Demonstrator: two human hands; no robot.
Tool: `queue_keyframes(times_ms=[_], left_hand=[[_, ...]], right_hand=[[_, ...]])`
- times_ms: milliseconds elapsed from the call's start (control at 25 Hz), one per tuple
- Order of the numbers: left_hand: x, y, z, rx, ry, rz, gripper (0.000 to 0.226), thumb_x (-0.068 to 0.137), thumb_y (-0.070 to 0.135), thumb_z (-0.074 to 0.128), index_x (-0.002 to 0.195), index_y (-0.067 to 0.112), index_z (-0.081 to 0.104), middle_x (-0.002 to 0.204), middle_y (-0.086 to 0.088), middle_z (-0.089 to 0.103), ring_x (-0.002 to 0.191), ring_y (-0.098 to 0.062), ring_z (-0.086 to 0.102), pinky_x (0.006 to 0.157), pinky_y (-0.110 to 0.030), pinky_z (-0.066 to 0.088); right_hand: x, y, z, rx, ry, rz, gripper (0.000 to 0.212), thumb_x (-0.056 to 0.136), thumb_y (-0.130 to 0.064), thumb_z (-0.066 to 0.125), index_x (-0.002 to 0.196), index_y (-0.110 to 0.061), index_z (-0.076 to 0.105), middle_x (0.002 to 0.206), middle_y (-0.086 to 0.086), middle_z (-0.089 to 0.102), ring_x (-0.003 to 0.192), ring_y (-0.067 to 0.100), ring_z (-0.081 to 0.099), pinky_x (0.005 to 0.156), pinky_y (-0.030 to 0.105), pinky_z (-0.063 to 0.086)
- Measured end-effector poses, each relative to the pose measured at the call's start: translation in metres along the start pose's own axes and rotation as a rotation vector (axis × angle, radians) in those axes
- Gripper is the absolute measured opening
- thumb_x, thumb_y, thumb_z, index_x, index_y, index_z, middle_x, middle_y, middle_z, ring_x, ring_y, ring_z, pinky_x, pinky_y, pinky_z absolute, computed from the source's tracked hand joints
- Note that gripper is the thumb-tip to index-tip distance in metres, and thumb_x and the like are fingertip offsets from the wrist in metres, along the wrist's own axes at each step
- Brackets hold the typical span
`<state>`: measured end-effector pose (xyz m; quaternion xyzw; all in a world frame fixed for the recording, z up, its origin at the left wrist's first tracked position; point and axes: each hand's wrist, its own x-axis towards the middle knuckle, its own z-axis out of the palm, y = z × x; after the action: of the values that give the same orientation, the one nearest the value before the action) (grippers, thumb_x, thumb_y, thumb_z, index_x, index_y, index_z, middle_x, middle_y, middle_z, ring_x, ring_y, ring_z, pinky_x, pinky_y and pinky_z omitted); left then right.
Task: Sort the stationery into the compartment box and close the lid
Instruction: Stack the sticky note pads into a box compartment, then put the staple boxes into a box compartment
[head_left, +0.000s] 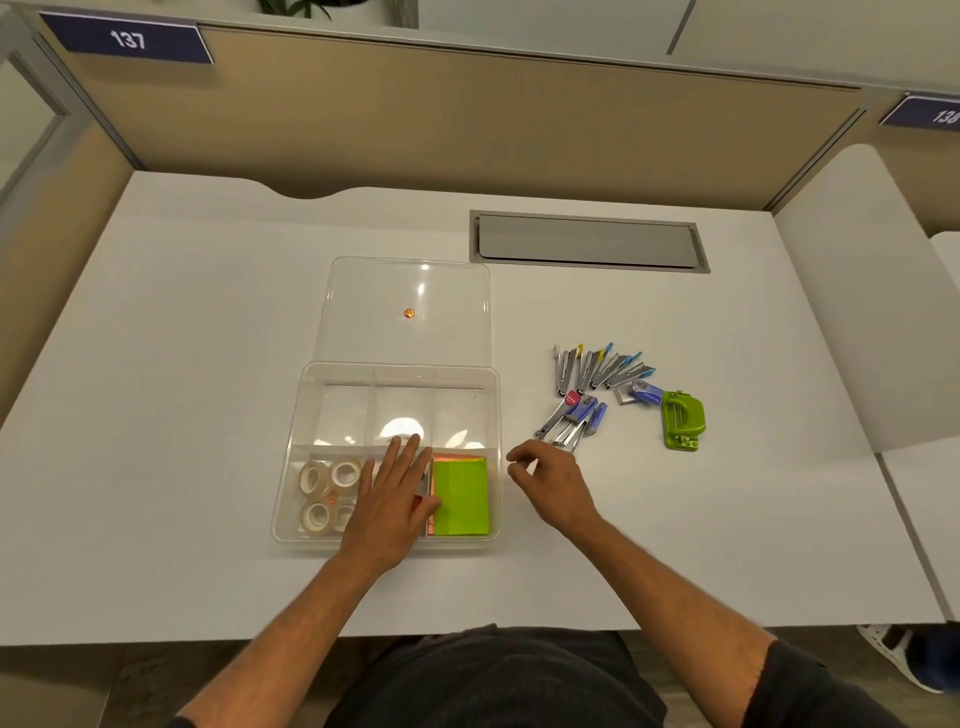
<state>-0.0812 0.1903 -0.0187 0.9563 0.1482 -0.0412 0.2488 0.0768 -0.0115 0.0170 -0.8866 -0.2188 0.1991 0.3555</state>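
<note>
Tape rolls (328, 493): four clear rolls lie in the lower-left compartment of the compartment box (283, 499), left of frame centre.
Left hand (393, 499): flat, fingers straight and together, it lies over the lower-middle compartment; something red shows under its palm, too hidden to name. It holds nothing that I can see.
Sticky notes (461, 499): a green pad on an orange one fills the lower-right compartment, touching the left hand's thumb side.
Back row: the three upper compartments look unfilled, so the staplers likely belong there.
Lid (410, 291): clear, laid flat on the worktop (156, 415) just behind the box, with a small orange dot on it.
Right hand (545, 486): just right of the box, fingers loosely curled, thumb and forefinger apart, gripping nothing; it points toward the staplers.
Staplers (597, 387): a loose heap right of centre, near the right hand; best taken few at a time, lengthwise, so they drop between the dividers.
Hole punch (683, 420): green, at the heap's right edge, apart from the hand.
Open room: bare worktop between box and heap gives a short path; the box's right wall is the edge to clear.
Cable hatch (587, 241): grey, upper right of the lid, well out of the way.
</note>
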Motion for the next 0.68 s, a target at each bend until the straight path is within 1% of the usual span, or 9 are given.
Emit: queue_keyframes(times_ms=[80, 120, 200, 280, 400, 440, 560, 600, 680], left_hand=[[0.0, 0.006, -0.001, -0.045, 0.03, -0.023, 0.065, 0.099, 0.052, 0.041, 0.155, 0.026, 0.02, 0.164, 0.008, 0.002, 0.15, -0.008, -0.012, 0.122, -0.043, -0.003], [0.002, 0.012, -0.003, -0.077, 0.055, -0.033, 0.063, 0.099, 0.049, 0.045, 0.154, 0.026, 0.025, 0.164, 0.007, 0.008, 0.151, -0.01, -0.008, 0.122, -0.043, 0.0], [0.009, 0.029, -0.008, -0.117, 0.135, -0.004, 0.054, 0.099, 0.039, 0.052, 0.148, 0.022, 0.04, 0.16, 0.002, 0.029, 0.151, -0.016, 0.01, 0.122, -0.045, 0.012], [0.021, 0.052, -0.008, -0.157, 0.215, 0.056, 0.046, 0.095, 0.031, 0.058, 0.139, 0.019, 0.053, 0.147, 0.0, 0.048, 0.144, -0.022, 0.032, 0.117, -0.044, 0.027], [0.046, 0.096, -0.002, -0.253, 0.209, 0.104, 0.04, 0.093, 0.021, 0.067, 0.132, 0.018, 0.06, 0.131, -0.003, 0.061, 0.128, -0.023, 0.051, 0.109, -0.042, 0.04], [0.056, 0.112, -0.001, -0.244, 0.202, 0.129, 0.04, 0.092, 0.021, 0.067, 0.131, 0.018, 0.061, 0.129, -0.004, 0.062, 0.125, -0.023, 0.053, 0.109, -0.038, 0.039], [0.097, 0.15, 0.003, -0.185, 0.153, 0.211, 0.045, 0.09, 0.02, 0.068, 0.134, 0.018, 0.058, 0.128, -0.004, 0.062, 0.122, -0.02, 0.05, 0.106, -0.024, 0.029], [0.113, 0.158, 0.006, -0.156, 0.127, 0.245, 0.048, 0.088, 0.018, 0.068, 0.134, 0.017, 0.057, 0.127, -0.003, 0.062, 0.12, -0.019, 0.049, 0.103, -0.023, 0.029], [0.141, 0.171, 0.012, -0.073, 0.04, 0.28, 0.05, 0.085, 0.015, 0.066, 0.134, 0.019, 0.054, 0.124, 0.001, 0.061, 0.116, -0.019, 0.049, 0.1, -0.028, 0.034]], right_hand=[[0.0, 0.013, -0.014, 0.024, 0.022, 0.056, 0.009, 0.087, -0.017, 0.066, 0.091, -0.023, 0.072, 0.082, -0.014, 0.067, 0.071, -0.004, 0.058, 0.066, 0.009, 0.038], [0.001, 0.021, -0.022, 0.029, 0.03, 0.079, 0.009, 0.087, -0.017, 0.066, 0.091, -0.023, 0.072, 0.083, -0.012, 0.068, 0.072, -0.003, 0.059, 0.067, 0.011, 0.039], [0.005, 0.037, -0.042, 0.033, 0.049, 0.134, 0.009, 0.089, -0.018, 0.065, 0.093, -0.023, 0.072, 0.087, -0.008, 0.07, 0.079, 0.002, 0.061, 0.069, 0.014, 0.043], [0.01, 0.053, -0.062, 0.026, 0.078, 0.17, 0.009, 0.09, -0.019, 0.065, 0.095, -0.023, 0.071, 0.09, -0.006, 0.07, 0.082, 0.005, 0.062, 0.071, 0.017, 0.046], [0.01, 0.076, -0.09, 0.047, 0.106, 0.216, 0.01, 0.09, -0.019, 0.064, 0.095, -0.025, 0.07, 0.09, -0.006, 0.07, 0.083, 0.008, 0.062, 0.075, 0.026, 0.053], [0.009, 0.082, -0.099, 0.053, 0.109, 0.219, 0.01, 0.09, -0.018, 0.064, 0.094, -0.025, 0.07, 0.088, -0.007, 0.07, 0.082, 0.008, 0.063, 0.075, 0.029, 0.055], [0.012, 0.101, -0.124, 0.081, 0.1, 0.219, 0.011, 0.089, -0.017, 0.064, 0.092, -0.026, 0.07, 0.086, -0.008, 0.069, 0.081, 0.008, 0.064, 0.075, 0.034, 0.056], [0.014, 0.107, -0.13, 0.083, 0.09, 0.221, 0.012, 0.089, -0.017, 0.065, 0.092, -0.027, 0.07, 0.085, -0.009, 0.069, 0.081, 0.008, 0.064, 0.074, 0.034, 0.056], [0.018, 0.117, -0.139, 0.093, 0.067, 0.229, 0.012, 0.088, -0.018, 0.065, 0.092, -0.029, 0.069, 0.084, -0.009, 0.068, 0.079, 0.009, 0.064, 0.073, 0.034, 0.055]])
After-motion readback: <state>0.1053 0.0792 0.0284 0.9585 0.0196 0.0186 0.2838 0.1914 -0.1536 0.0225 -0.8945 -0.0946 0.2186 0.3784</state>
